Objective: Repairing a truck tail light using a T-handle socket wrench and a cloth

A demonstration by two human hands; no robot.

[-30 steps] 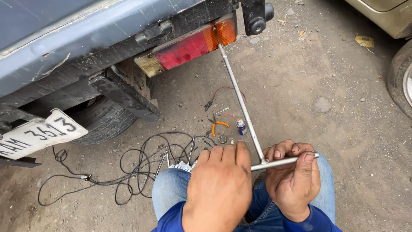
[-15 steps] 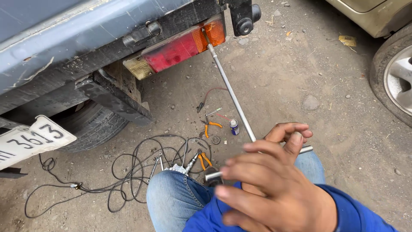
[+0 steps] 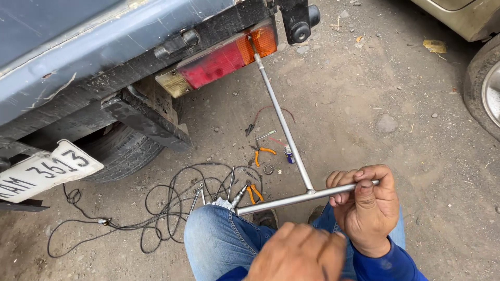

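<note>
Open dirt right of T-wrench shaft (image 3: pixel 284 125), left side cluttered by wire tangle (image 3: pixel 156 208), pliers (image 3: pixel 262 152), bumper (image 3: pixel 151 119)

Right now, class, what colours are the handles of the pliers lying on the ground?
Orange, seen in the head view: the pliers lie on the dirt beside the T-wrench.

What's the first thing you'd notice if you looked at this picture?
The long silver T-shaped wrench, running from the red and orange tail light at the top down to the person's right hand, which grips its crossbar. The left hand hovers blurred at the bottom, off the bar. Black wires tangle on the dirt, left of the knee.
</note>
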